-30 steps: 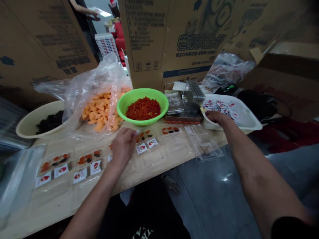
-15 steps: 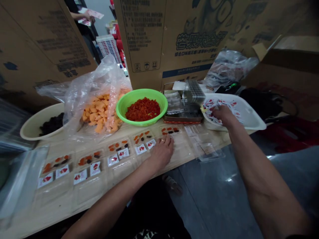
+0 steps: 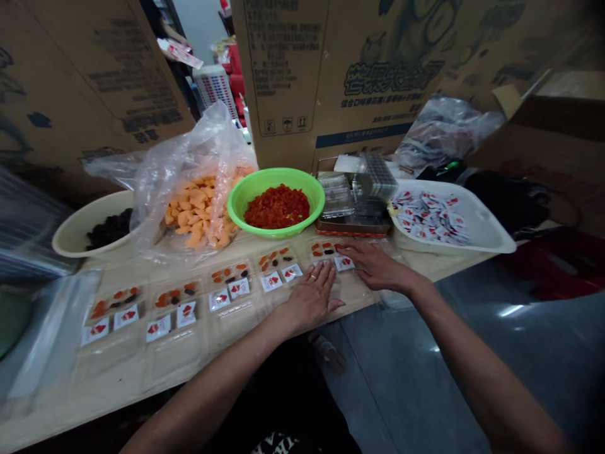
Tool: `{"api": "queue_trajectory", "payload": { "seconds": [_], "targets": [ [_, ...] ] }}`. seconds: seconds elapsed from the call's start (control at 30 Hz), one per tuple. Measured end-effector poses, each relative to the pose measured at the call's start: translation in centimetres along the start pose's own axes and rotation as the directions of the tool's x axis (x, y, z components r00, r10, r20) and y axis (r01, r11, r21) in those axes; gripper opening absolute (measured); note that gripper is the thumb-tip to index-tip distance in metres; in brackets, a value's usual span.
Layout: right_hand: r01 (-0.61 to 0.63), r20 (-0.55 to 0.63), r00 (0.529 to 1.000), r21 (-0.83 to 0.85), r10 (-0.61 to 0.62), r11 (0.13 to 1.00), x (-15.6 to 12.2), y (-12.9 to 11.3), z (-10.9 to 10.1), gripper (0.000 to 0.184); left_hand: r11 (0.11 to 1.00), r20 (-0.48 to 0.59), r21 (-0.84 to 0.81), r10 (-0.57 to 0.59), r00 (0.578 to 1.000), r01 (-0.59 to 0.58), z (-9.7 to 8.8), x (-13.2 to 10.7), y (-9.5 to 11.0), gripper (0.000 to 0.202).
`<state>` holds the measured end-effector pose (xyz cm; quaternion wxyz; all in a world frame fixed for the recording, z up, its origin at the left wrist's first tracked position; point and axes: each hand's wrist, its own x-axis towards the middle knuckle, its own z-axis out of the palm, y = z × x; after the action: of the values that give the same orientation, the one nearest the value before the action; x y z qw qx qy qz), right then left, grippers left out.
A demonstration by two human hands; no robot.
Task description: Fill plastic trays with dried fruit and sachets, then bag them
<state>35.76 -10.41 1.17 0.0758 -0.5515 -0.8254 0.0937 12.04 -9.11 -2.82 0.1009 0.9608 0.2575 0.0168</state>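
Observation:
My left hand lies flat with its fingers stretched out over a clear plastic tray, partly covering a small white-and-red sachet. Beside it, my right hand reaches in from the right, fingers extended and thumb apart, at the edge of a second sachet. Orange and dark dried fruit pieces fill the tray's upper part. To the left, several more clear trays stand in a row, each with fruit pieces and two sachets.
Behind the trays are a white basin of sachets, a green bowl of red pieces, a plastic bag of orange pieces, and a cream bowl of dark fruit. Tall cardboard boxes stand at the back. Another person's hand holds papers.
My right hand has come from the white basin leftward to the tray by my left hand. Two sachets now show in that tray. The view has shifted slightly.

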Motion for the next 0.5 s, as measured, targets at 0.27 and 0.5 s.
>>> {"api": "queue_trajectory", "payload": {
  "seconds": [0.27,0.5],
  "targets": [
    [-0.01,-0.071,0.997,-0.017,0.009,1.0,-1.6,-1.0,6.3,0.062,0.995,-0.015,-0.102,-0.021,1.0,0.02,-0.8,-0.2,1.1,0.081],
    [0.128,-0.267,0.96,0.151,-0.084,0.98,3.0,1.2,4.7,0.059,0.962,-0.488,-0.205,-0.26,0.833,0.18,-7.5,-5.5,-7.8,0.034]
  ]
}}
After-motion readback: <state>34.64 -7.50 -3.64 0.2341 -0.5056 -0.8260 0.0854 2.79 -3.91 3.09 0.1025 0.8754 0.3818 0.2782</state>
